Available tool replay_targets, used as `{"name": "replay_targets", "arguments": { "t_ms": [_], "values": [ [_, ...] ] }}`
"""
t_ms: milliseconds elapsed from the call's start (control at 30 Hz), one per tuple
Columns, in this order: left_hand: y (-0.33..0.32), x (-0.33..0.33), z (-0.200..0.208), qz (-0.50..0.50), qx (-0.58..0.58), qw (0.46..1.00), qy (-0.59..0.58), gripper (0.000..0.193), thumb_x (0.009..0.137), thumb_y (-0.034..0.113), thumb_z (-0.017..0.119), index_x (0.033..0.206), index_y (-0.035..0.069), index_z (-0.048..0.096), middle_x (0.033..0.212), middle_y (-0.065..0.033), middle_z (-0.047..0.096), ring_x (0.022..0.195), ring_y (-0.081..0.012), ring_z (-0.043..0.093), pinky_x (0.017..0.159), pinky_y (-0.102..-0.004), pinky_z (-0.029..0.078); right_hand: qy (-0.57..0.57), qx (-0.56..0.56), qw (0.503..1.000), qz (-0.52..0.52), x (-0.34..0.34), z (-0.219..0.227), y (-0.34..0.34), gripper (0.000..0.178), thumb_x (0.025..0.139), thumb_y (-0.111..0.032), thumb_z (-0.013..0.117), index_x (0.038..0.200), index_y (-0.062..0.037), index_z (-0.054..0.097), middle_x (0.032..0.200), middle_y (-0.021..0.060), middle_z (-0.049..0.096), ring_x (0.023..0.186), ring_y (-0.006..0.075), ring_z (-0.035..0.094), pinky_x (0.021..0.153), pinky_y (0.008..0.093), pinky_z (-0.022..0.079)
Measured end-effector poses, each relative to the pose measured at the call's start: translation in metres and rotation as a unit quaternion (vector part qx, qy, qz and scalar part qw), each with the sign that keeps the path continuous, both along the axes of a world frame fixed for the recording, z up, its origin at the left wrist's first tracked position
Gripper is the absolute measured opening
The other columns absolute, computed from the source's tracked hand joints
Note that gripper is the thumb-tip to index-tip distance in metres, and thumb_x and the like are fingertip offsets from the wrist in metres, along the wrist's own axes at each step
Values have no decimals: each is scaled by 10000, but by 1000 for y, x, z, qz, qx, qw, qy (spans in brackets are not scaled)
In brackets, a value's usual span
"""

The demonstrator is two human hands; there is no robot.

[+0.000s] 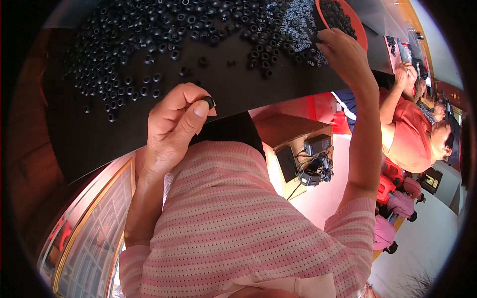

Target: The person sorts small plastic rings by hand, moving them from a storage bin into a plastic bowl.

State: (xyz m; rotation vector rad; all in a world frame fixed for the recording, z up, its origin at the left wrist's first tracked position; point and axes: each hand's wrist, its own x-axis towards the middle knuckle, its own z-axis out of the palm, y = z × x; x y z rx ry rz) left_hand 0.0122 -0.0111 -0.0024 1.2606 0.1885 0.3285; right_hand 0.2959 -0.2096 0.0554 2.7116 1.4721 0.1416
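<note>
Between the thumb and fingers of my left hand (171, 121), a small black ring-shaped part (208, 102) is pinched above the front edge of the dark table. My right hand (344, 53) is at the far right of the table, its fingers curled together beside an orange bowl (361, 36); whatever its fingertips hold is hidden. The bowl contains many small dark pieces (338, 19). To the left of that hand lies a patch of small pieces with a whitish sheen (299, 25). A broad spread of black ring-shaped parts (144, 37) covers the table's far side.
Under the table's front edge stands a cardboard box (293, 130) with black adapters and tangled cables (318, 169) on it. At the right, a co-worker in an orange top (410, 131) sits at a table, with other people beyond. Red stools (385, 188) stand near them.
</note>
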Motion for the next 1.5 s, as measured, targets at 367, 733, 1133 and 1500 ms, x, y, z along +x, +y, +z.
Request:
{"name": "replay_targets", "arguments": {
  "t_ms": [367, 733, 1133, 1500],
  "values": [
    [3, 2, 1, 5, -40, 999, -15, 187, 966, 201, 562, 954, 16, 590, 818, 3, 597, 581, -19, 405, 505, -172, 334, 60, 141, 988, 34, -11, -4, 15, 78, 838, -103, 555, 865, -36, 586, 849, 141, 607, 818, 352, 603, 707, 439, 465],
    [1, 3, 3, 13, -24, 1000, -11, 188, 971, 194, 550, 966, 11, 595, 818, -8, 603, 573, -21, 409, 506, -174, 337, 126, 196, 972, -16, 1, 3, 0, 107, 856, -120, 588, 902, -27, 614, 796, 133, 624, 703, 309, 605, 646, 359, 471],
    [1, 2, 1, 8, -22, 1000, -13, 187, 972, 187, 546, 971, 7, 595, 826, -13, 605, 579, -26, 421, 523, -175, 356, 133, 162, 977, 38, 7, -13, 3, 152, 870, -153, 590, 997, -71, 608, 930, 109, 612, 846, 329, 605, 728, 408, 467],
    [0, 2, 0, 12, -25, 1000, -13, 184, 972, 181, 545, 975, 5, 598, 822, -19, 608, 575, -25, 420, 513, -176, 353, 119, 135, 983, 41, 11, -16, 11, 148, 869, -159, 568, 1001, -99, 600, 955, 93, 604, 884, 346, 593, 732, 432, 462]
  ]
}}
